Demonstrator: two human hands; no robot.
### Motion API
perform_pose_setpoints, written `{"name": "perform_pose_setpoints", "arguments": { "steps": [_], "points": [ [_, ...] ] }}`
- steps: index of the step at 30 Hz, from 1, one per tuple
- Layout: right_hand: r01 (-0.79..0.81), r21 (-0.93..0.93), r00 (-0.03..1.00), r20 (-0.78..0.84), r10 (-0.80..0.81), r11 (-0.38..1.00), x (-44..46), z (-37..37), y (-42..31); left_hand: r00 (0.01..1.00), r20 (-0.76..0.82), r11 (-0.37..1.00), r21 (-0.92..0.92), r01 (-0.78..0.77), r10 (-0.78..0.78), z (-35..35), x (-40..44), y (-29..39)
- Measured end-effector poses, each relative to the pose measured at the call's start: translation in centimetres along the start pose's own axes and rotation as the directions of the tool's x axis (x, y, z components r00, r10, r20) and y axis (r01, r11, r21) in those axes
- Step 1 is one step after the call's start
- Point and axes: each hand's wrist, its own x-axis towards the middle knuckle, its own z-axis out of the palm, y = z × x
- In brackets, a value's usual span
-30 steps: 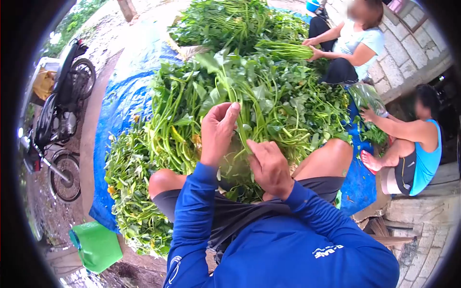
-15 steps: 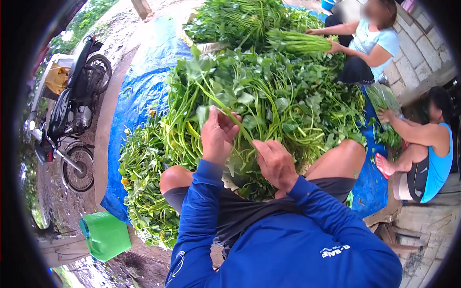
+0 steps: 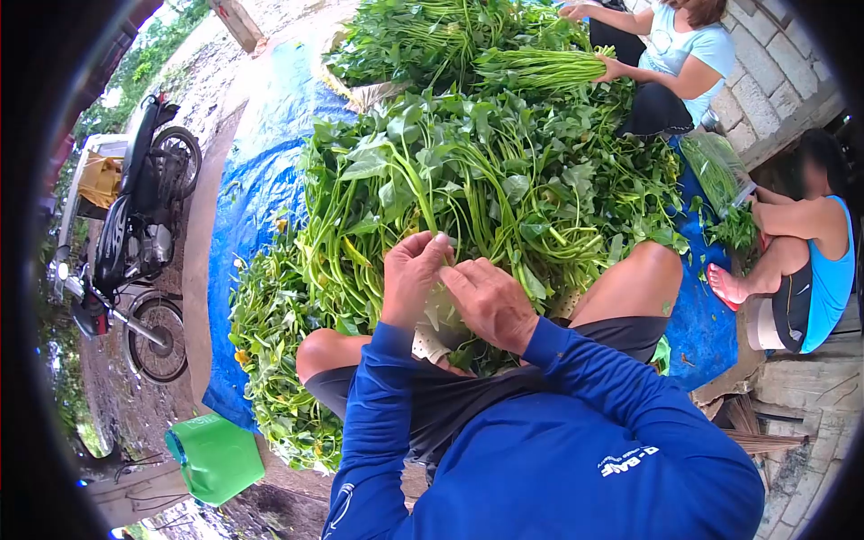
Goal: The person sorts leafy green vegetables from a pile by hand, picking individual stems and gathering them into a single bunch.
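1. Heap (image 3: 540, 171): green, leafy vines, heart-shaped to lobed leaves, pale bent stems, a few yellowed bits; a looser leafy mass runs along its left and near side.
2. Tarp (image 3: 261, 171): blue, creased, under the heap and showing on both its sides.
3. Far heap (image 3: 423, 40): darker greens just beyond the heap.
4. Motorcycle (image 3: 139, 238): black, well left of the heap, past the tarp.
5. Two other people: one in a pale blue shirt (image 3: 691, 58) at the heap's far right, one in a bright blue top (image 3: 825, 270) to its right.
6. Knees (image 3: 655, 268): bare, on either side of the heap's near edge, covering part of it.
7. Bin (image 3: 220, 463): bright green, near the heap's left near corner.
8. Bundle (image 3: 544, 70): long stems lined up, at the heap's far edge, one hand of the pale-shirted person on its end.
9. Bag (image 3: 715, 175): clear, greens inside, right of the heap.
10. Left hand (image 3: 410, 281): grip pinching a stem (image 3: 419, 193), slender, light green, leafy on top, above the heap's near middle.
11. Right hand (image 3: 495, 306): fingers bent beside the left fingertips, over the heap's near edge; whether its grip holds the stem, I cannot tell.
12. Lettering (image 3: 628, 462): white, on the wearer's blue shirt, nearer than the heap; possibly "BASF", too blurred to confirm.
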Motion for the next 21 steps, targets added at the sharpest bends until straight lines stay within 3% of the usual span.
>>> {"name": "perform_pose_setpoints", "arguments": {
  "steps": [4,5,9,13,16,17,20,21],
  "points": [
    [-0.135,0.28,0.981,-0.101,0.169,0.95,0.9,-1.8,0.2,0.997,-0.072,0.999,0.019,-0.035,0.037,0.2,-0.2,0.9],
    [-0.267,0.371,0.947,-0.07,0.313,0.89,1.3,-2.4,0.3,0.995,-0.057,0.996,0.045,-0.075,0.077,0.0,-0.2,0.8],
    [-0.429,0.575,0.849,-0.007,0.528,0.697,3.7,-2.5,1.8,0.991,0.002,0.981,0.136,-0.135,0.136,0.0,-0.1,0.6],
    [-0.391,0.709,0.858,0.051,0.51,0.586,4.8,-0.3,3.8,0.971,0.072,0.967,0.101,-0.233,0.227,1.0,0.1,0.3],
    [-0.415,0.721,0.845,0.078,0.529,0.555,3.8,-1.1,2.2,0.99,0.02,0.99,-0.015,-0.143,0.143,1.5,0.1,0.8],
    [-0.414,0.653,0.863,0.06,0.501,0.634,3.2,-0.8,2.3,0.993,0.039,0.994,-0.023,-0.111,0.112,0.7,0.7,0.5],
    [-0.286,0.784,0.898,0.019,0.441,0.55,1.5,0.5,1.3,0.995,-0.043,0.988,-0.128,-0.092,0.087,-0.2,2.2,-1.2],
    [-0.311,0.682,0.919,0.039,0.391,0.662,1.5,-0.7,0.6,0.99,-0.016,0.983,-0.12,-0.142,0.141,-0.7,2.7,-1.9]
  ]
}}
